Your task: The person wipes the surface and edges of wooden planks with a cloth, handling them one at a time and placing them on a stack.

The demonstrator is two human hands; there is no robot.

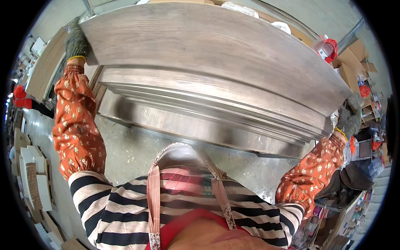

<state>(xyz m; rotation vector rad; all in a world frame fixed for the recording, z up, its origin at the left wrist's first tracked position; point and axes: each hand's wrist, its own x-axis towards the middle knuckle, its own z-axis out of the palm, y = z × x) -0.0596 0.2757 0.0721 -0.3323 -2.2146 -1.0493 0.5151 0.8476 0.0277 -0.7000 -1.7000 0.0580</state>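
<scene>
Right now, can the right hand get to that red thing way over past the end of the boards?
Probably not. The right hand in its grey glove is gripping the end of the stack of long wood-grain planks, and the red thing sits beyond that end, apart from the hand.

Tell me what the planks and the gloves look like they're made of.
Planks: grey-brown wood-grain face, matte; thin layered edges suggest laminate or vinyl flooring, can't tell which. Left hand and right hand wear grey speckled knit gloves with yellow cuffs, probably cotton blend.
</scene>
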